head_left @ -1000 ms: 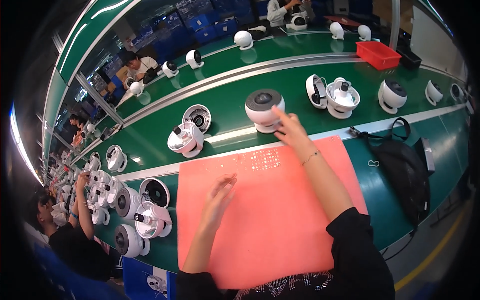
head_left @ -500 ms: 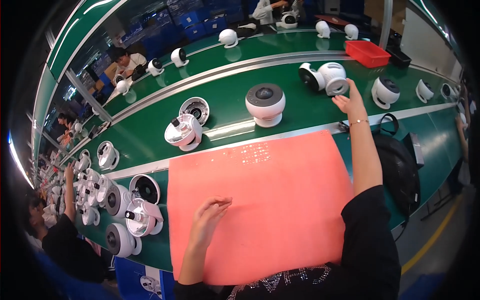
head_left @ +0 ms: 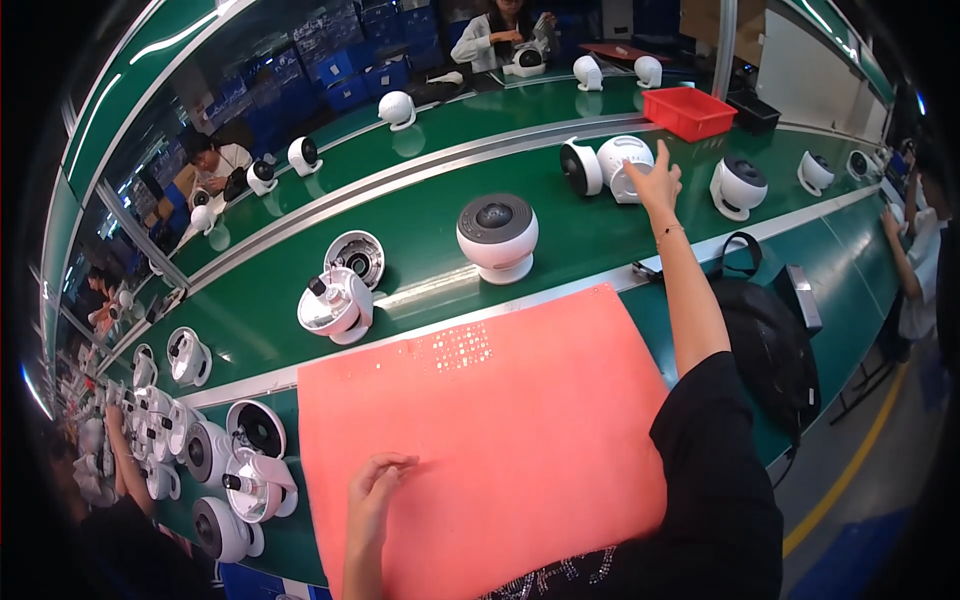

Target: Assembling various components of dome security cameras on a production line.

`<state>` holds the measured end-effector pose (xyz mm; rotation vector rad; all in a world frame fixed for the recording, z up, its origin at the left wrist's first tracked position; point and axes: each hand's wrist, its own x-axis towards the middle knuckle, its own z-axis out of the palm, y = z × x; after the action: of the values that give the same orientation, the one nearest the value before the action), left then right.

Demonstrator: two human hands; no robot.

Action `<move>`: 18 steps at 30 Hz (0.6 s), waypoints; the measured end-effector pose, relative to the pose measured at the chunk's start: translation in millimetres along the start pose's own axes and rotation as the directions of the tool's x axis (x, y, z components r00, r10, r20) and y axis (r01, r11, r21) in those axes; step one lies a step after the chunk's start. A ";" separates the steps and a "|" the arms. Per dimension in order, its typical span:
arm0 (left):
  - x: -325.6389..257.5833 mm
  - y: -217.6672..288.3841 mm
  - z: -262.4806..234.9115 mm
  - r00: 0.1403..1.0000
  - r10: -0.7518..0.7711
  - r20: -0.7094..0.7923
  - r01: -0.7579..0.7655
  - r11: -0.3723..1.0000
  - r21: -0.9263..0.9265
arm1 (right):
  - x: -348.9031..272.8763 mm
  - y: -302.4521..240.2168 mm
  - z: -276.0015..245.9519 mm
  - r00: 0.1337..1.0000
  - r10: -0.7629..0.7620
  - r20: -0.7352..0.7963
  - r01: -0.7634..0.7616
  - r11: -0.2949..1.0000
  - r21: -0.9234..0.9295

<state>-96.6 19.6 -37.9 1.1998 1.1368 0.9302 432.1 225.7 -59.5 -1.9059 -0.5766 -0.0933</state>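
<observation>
Grip of right hand (head_left: 656,188) is spread at white round device (head_left: 621,153), contact unclear; left hand (head_left: 374,488) is loosely half-curled over pink mat (head_left: 520,440).

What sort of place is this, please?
Probably a factory assembly line: it has a long green work surface, many similar white rounded devices, and other people nearby.

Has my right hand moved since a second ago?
Yes, rightward and farther away, judged against the mat. Your right hand was left of its far right corner; now it's beyond and right of that corner.
</observation>
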 end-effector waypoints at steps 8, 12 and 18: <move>-1.3 -6.3 -3.0 0.999 -0.042 0.013 0.042 0.998 0.039 | -11.9 23.9 -6.6 0.897 -0.396 0.195 0.441 0.780 -0.445; 0.0 -4.6 -3.1 0.999 -0.050 -0.011 0.050 0.998 0.046 | -4.5 31.6 -22.3 0.826 -0.544 0.148 0.556 0.742 -0.375; -0.6 3.6 5.7 0.998 -0.018 0.052 0.016 1.000 0.026 | 11.3 -3.1 -73.3 0.558 -0.823 0.105 0.802 0.503 -0.321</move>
<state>-91.1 18.3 -34.2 1.2265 1.1186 0.8689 455.4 165.2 -23.3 -1.7635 -1.4785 -0.9294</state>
